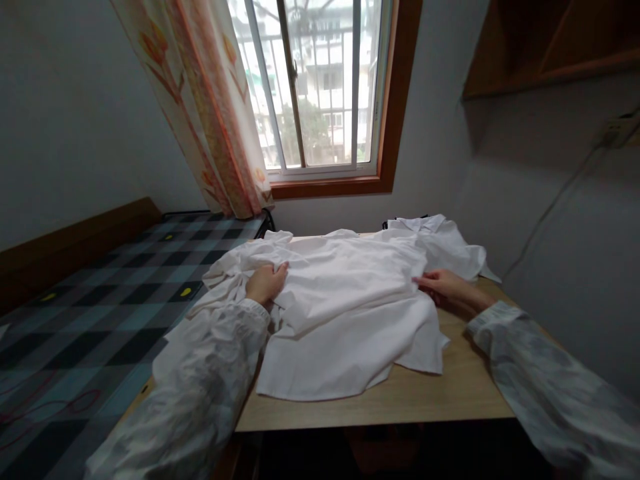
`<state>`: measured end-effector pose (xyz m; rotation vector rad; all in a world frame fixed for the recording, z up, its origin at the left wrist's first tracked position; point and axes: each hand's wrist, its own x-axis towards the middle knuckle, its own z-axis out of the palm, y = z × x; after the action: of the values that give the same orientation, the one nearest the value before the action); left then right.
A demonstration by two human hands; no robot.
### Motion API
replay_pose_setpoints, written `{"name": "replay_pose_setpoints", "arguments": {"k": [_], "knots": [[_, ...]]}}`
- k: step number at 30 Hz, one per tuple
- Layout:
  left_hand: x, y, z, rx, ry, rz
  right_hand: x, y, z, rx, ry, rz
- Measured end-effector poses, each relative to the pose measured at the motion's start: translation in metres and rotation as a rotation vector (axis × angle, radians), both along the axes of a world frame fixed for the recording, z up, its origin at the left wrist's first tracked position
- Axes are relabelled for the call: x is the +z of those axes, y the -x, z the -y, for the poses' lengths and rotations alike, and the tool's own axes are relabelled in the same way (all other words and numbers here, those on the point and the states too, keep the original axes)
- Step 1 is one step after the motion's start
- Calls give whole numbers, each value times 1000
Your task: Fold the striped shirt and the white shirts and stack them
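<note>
A white shirt (345,287) lies spread and wrinkled on the wooden table (450,393), its hem toward me. My left hand (267,283) is closed on the shirt's left side, thumb toward the cloth, its other fingers mostly hidden. On the opposite side, my right hand (450,290) pinches the shirt's edge between thumb and fingers. More crumpled white cloth (220,293) bunches beside my left hand and hangs over the table's left edge; I cannot tell whether it belongs to the same shirt.
Another white garment (450,250) lies at the table's back right corner. A bed with a checked cover (165,280) stands along the left. Behind the table are a window (320,87) and a flowered curtain (210,100). A cable (555,200) runs down the right wall.
</note>
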<state>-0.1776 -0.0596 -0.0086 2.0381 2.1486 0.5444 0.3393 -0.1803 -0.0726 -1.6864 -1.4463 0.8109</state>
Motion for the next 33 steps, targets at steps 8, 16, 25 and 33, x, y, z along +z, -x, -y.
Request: {"name": "replay_pose_setpoints", "arguments": {"k": [8, 16, 25, 33], "knots": [[26, 33, -8, 103, -330, -59, 6, -61, -39, -522, -448, 763], [24, 74, -39, 79, -47, 252, 12, -94, -52, -486, -129, 847], [53, 96, -61, -19, -139, 932, 65, -125, -56, -629, -387, 377], [82, 111, -84, 42, -182, 763, 89, -164, -61, -632, -395, 533]]}}
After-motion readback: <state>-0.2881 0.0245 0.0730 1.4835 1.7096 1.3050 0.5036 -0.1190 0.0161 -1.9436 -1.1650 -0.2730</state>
